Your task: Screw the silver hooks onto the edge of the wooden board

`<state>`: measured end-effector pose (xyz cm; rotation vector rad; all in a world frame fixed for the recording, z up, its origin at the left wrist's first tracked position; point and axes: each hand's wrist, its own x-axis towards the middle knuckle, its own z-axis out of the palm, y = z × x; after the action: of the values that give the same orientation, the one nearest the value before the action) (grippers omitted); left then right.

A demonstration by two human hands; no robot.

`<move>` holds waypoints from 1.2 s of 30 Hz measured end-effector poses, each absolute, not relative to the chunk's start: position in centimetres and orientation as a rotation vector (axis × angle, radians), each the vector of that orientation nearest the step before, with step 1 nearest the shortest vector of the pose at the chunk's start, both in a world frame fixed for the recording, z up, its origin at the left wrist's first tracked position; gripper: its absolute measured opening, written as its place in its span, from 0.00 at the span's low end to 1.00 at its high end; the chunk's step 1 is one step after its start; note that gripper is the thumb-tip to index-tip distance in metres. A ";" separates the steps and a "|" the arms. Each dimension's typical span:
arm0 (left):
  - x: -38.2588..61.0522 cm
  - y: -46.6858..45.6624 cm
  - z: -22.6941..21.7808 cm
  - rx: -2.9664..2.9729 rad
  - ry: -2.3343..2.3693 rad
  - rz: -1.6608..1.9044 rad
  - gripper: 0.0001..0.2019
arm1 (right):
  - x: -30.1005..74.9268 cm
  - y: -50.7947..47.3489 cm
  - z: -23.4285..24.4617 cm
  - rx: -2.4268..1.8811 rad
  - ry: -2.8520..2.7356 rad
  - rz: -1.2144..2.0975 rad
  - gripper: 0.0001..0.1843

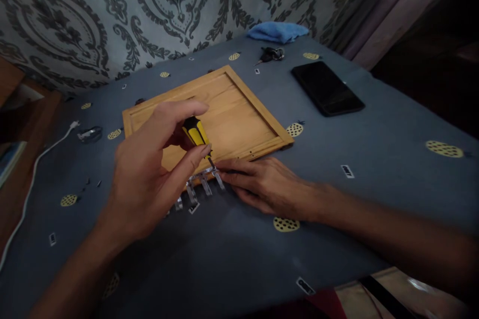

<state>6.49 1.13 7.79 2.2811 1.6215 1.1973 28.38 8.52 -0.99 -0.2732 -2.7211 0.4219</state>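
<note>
My left hand (149, 174) is closed around a yellow and black screwdriver (196, 134), held nearly upright with its tip at the near edge of a wooden framed panel (232, 114). A shiny metal hook rack (200, 187) with several prongs lies against that edge. My right hand (262, 184) rests flat on the cloth, its fingertips pressed against the rack's right end by the screwdriver tip.
A grey-blue cloth with yellow spots (374, 159) covers the surface. A black phone (327, 88) lies at the right, keys (271, 54) and a blue rag (277, 31) at the back. A white cable (33, 169) runs along the left. Patterned fabric hangs behind.
</note>
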 end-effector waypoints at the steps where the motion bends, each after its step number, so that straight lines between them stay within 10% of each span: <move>1: 6.5 1.1 7.9 2.260 1.626 1.188 0.21 | 28.4 8.5 -1.0 -0.273 -2.715 0.424 0.19; 36: 6.8 1.0 8.1 2.255 1.656 1.187 0.16 | 28.4 8.5 -1.1 -0.261 -2.675 0.402 0.18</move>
<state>6.78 0.97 8.13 2.2552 1.6562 1.1866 28.37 8.53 -1.07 -0.2605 -2.6755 0.4018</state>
